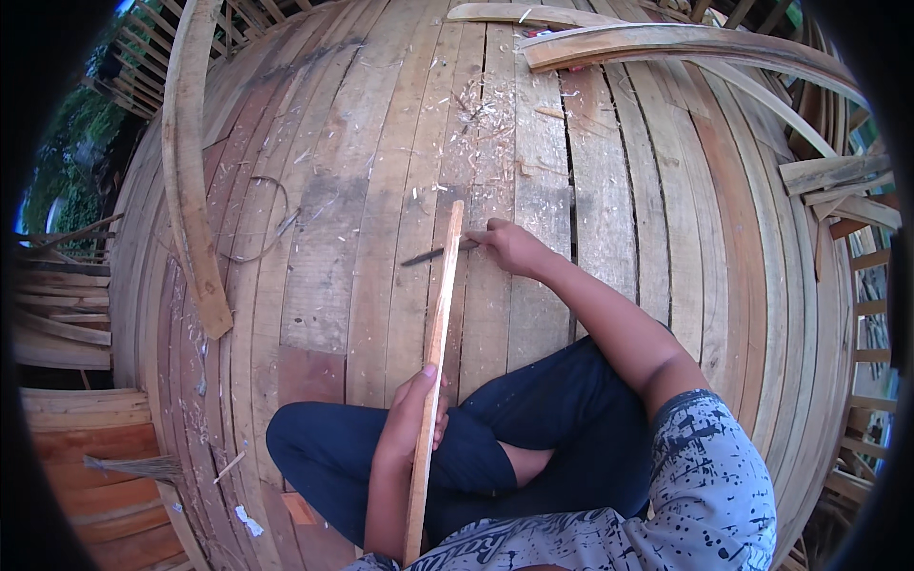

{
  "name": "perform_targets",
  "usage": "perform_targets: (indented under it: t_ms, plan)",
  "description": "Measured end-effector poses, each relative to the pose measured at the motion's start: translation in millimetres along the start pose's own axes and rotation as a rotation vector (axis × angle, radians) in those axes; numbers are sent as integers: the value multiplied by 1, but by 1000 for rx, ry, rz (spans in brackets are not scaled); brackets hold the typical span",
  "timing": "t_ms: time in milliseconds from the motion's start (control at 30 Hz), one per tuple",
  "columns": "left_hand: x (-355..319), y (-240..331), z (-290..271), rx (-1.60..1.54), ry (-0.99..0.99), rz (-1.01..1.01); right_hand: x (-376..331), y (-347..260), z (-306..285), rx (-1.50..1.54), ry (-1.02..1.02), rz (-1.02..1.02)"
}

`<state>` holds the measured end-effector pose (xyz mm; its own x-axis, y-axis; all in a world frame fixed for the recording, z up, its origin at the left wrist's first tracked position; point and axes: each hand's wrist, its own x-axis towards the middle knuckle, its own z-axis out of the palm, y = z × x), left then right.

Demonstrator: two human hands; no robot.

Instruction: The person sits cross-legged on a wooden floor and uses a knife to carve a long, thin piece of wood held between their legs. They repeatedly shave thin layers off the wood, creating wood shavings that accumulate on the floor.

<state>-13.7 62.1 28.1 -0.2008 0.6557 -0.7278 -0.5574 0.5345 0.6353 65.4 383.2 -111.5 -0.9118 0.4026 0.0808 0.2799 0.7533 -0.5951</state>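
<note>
A long, narrow wooden strip [438,328] slants up from my lap, its far end raised toward the middle of the view. My left hand [416,414] is closed around its lower part, near my knee. In my right hand [514,249] is a knife with a dark blade [425,257], which crosses behind the strip near its far end and points left. Whether the edge touches the wood I cannot tell. The fingers of my right hand are wrapped round the handle, which is mostly hidden.
Pale wood shavings [490,143] litter the plank floor [324,314] ahead. A long curved board [190,181] lies at left, and thick planks [685,43] lie at the far right. A thin loop of cord or cane [284,205] and a bundle of twigs [133,465] are on the left.
</note>
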Motion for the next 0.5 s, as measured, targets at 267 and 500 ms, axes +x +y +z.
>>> perform_targets:
  t_ms: [267,500]
  plan:
    - [-1,2,-1,-5,7,-11,7,8,-24,62,266,180]
    - [1,2,5,24,-13,1,13,13,-22,-134,277,490]
